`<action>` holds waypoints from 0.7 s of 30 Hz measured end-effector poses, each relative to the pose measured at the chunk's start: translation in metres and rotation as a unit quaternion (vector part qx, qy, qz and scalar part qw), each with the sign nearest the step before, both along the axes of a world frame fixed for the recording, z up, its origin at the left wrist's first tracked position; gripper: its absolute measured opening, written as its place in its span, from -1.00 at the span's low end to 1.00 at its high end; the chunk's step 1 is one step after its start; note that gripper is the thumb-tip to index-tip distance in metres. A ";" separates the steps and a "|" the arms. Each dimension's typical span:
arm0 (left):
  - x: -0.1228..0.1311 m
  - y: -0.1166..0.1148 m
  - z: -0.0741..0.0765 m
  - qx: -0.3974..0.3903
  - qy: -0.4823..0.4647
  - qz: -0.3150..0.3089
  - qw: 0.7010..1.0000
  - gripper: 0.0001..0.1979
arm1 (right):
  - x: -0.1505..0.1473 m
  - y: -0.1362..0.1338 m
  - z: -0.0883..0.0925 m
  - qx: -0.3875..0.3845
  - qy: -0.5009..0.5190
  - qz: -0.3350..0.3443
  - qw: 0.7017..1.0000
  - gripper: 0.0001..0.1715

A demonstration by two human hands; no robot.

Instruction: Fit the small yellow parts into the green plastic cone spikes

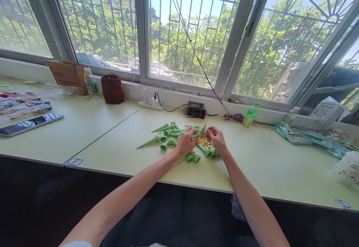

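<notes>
My left hand (186, 142) is closed around a green plastic spike (203, 129), whose pointed end shows between my two hands. Close beside it, my right hand (216, 140) has its fingers pinched together; whatever they hold is too small to make out. Beneath and between the hands lies a pile of small tan pieces (204, 141). More green cone-shaped spikes with ribbed, hollow ends surround the pile: one long spike (148, 142) points left, and several open ends (193, 157) face the front edge.
A phone (32, 123) and plastic-wrapped items (24, 104) lie at left. Along the window stand a water bottle (91, 83), brown pouch (112, 89), power strip (150, 104) and green bottle (251, 115). Packets (293, 133) and a white container (346, 168) occupy the right.
</notes>
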State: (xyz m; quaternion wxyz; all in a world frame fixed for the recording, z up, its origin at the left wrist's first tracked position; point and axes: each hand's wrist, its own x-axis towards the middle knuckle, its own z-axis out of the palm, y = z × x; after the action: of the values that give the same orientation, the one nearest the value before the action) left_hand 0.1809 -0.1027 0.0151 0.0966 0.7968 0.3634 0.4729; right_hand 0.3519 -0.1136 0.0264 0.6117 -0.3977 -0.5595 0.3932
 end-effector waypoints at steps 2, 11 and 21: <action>0.001 0.002 0.001 -0.016 -0.002 0.002 1.000 -0.64 | 0.001 0.000 0.001 0.010 0.001 -0.015 1.000 -0.56; 0.002 0.003 0.005 -0.156 -0.057 -0.055 0.985 -0.35 | -0.001 0.000 -0.002 0.011 -0.074 0.040 0.996 -0.55; 0.001 0.000 0.010 -0.220 -0.101 -0.082 0.967 -0.35 | 0.001 -0.001 -0.002 0.027 -0.098 0.046 0.994 -0.56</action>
State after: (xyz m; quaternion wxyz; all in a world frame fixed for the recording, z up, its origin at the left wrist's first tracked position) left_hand 0.1818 -0.1024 0.0254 0.3439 0.7312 0.3807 0.4496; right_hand 0.3530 -0.1149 0.0240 0.5457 -0.3914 -0.6450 0.3646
